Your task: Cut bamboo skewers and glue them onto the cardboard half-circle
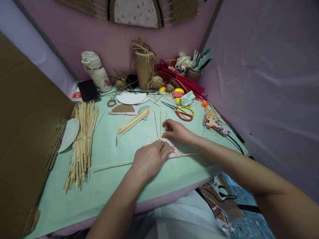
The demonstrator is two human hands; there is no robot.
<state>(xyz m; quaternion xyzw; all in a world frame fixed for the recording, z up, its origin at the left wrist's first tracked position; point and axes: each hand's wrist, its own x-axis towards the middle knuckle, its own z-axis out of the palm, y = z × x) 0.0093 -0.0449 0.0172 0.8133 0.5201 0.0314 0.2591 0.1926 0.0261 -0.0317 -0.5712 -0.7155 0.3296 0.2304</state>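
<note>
A brown cardboard half-circle (167, 148) with a pink-and-white fabric rim lies near the table's front. My left hand (149, 158) rests over its left part, thumb and fingers closed down on it; some fingertips are hidden. Thin bamboo sticks (156, 124) fan out from its curved edge, and one stick (112, 164) sticks out on each side along the base. At the upper right of the fan, my right hand (175, 129) pinches another stick (165, 117) between thumb and fingers. Beyond my hands lies a small bundle of sticks (134, 122).
A large tied stick bundle (83, 142) lies left, beside a cardboard wall (22, 126). Scissors (183, 111) and a patterned glue gun (214, 124) with a cord lie right. Behind stand a bottle (96, 71), a twine cone (144, 68) and red pipe cleaners (179, 79). Another fabric-rimmed half-circle (123, 109) lies behind.
</note>
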